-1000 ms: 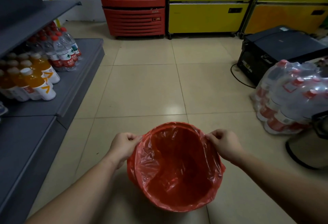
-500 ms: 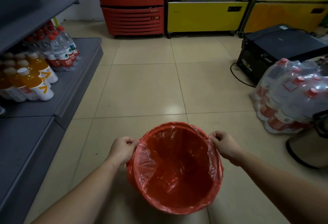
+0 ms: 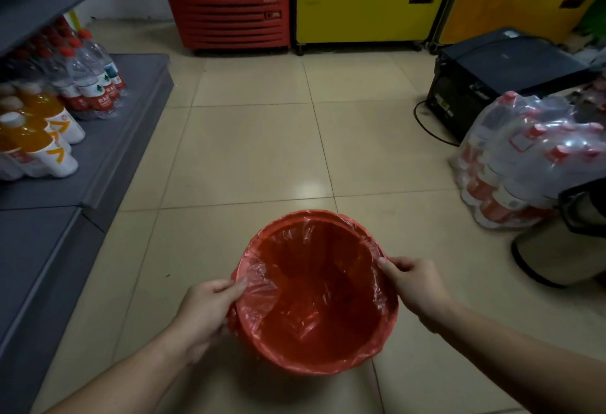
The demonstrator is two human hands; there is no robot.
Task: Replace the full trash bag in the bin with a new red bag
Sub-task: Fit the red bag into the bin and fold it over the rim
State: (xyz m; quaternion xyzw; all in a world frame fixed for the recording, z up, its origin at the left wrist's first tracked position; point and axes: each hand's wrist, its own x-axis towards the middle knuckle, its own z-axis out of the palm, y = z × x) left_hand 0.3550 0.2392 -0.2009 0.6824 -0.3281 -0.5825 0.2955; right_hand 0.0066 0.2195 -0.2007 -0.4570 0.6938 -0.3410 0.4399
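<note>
A round bin stands on the tiled floor in front of me, lined with a red bag [image 3: 314, 302] whose edge is folded over the rim. The bag is empty inside. My left hand [image 3: 206, 308] pinches the bag's edge at the rim's near-left side. My right hand [image 3: 416, 285] grips the bag's edge on the right side of the rim. The bin's own wall is hidden under the red plastic.
Grey shelving [image 3: 108, 151] with orange drink and water bottles runs along the left. A wrapped pack of bottles [image 3: 524, 167] and a black appliance [image 3: 498, 76] sit at the right, and a beige object [image 3: 551, 249] stands close by. Red and yellow coolers line the back.
Both hands have slid along the rim toward me, the left one furthest, still holding the bag's edge. The camera has tilted down slightly.
</note>
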